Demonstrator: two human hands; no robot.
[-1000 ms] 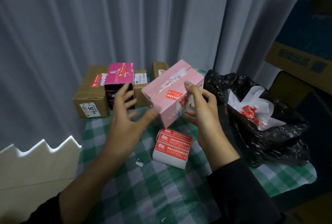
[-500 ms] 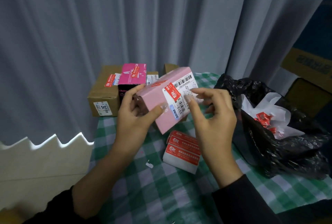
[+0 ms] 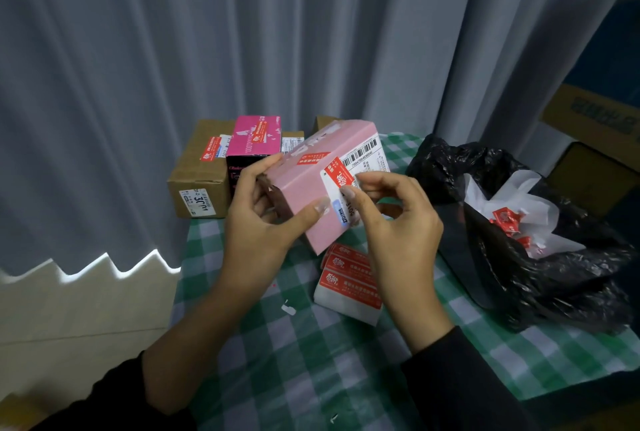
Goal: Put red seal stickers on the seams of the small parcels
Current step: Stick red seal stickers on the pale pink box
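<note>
Pressure seemed the thing this step wanted. The left hand (image 3: 263,212) gripped the pink parcel (image 3: 301,188) from its nine o'clock end, fingers curled over the top edge and thumb along the near face. It held the parcel tilted above the worktop (image 3: 277,354) with the labelled end toward the camera. The right hand (image 3: 401,233), fingers curled, pinched thumb and forefinger at the five o'clock end of a red seal sticker (image 3: 341,174), which lay across a corner of the white shipping label (image 3: 367,159). Whether that end was stuck down I could not tell.

Done well, I judged, the left hand would brace the parcel while the right thumb smoothed the sticker from its fixed end outward. The sticker should bridge the seam and stay off the barcode.

The pink parcel showed two stickers: that one and a second sticker (image 3: 313,158) on its top face. At ten o'clock stood a brown carton (image 3: 197,185) wearing one red strip (image 3: 209,153) and a magenta box (image 3: 273,143) wearing another red strip (image 3: 259,135). Two further brown boxes (image 3: 292,141) peeped out at twelve o'clock, mostly hidden. One stack of sticker sheets (image 3: 349,287) lay at six o'clock, with three red strips showing on top. One black bag (image 3: 554,275) sat at three o'clock, its white backing paper and red scraps too jumbled to count.
</note>
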